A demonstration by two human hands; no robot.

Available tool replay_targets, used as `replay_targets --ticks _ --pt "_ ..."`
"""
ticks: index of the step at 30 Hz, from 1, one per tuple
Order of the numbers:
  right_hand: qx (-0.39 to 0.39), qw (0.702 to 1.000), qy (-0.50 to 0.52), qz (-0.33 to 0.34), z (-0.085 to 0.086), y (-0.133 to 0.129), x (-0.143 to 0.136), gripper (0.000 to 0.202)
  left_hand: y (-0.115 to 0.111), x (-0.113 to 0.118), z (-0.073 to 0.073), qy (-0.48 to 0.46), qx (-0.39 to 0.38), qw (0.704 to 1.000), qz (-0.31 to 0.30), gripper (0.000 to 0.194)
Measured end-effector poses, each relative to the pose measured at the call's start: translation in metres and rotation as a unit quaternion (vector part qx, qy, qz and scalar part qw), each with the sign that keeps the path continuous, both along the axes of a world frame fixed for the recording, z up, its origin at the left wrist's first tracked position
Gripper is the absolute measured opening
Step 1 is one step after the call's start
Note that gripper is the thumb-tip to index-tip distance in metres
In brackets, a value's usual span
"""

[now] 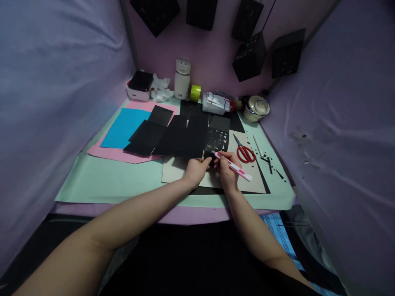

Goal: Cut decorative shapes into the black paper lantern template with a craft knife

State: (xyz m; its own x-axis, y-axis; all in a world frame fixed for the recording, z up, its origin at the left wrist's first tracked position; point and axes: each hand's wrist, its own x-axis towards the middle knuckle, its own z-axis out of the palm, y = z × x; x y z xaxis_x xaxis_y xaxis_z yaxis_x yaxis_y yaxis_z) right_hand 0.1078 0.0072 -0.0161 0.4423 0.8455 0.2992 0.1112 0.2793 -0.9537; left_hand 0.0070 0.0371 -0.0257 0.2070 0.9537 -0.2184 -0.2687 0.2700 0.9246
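Note:
My right hand (227, 170) is closed around a pink and white utility knife (236, 167), its tip on the near end of a black card sheet (180, 137). That sheet has folded panels, and the panel by the knife carries many small triangular cut-outs (217, 139). Close beside, my left hand (196, 172) grips the near edge of the card, its thumb toward the knife tip; its other fingers are partly hidden. A beige board (247, 181) lies beneath the cutting spot.
Red-handled scissors (246, 154), a white pen-like stick (258, 145) and black scraps (270, 164) lie to the right. Blue paper (123, 125) and pink paper (135, 157) are at left. A white bottle (182, 84), yellow tape (195, 93) and lidded bowl (256, 109) stand behind. Black boxes (249, 57) hang above.

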Motion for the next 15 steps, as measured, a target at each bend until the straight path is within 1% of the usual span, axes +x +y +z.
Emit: replay_targets --ticks 3,9,15 --pt "-0.007 1.0 -0.004 0.004 -0.0004 -0.0005 0.0001 0.01 -0.0003 0.0 0.0001 0.004 0.001 1.0 -0.001 0.032" --pt "0.011 1.0 0.004 0.0 0.0005 -0.0009 0.0001 0.01 -0.0008 -0.0009 0.0006 0.004 0.015 1.0 -0.004 0.021" --pt "0.009 1.0 0.0 0.013 -0.0023 -0.0008 0.0011 0.01 0.0 -0.0007 -0.0017 0.017 0.013 1.0 -0.014 0.032"
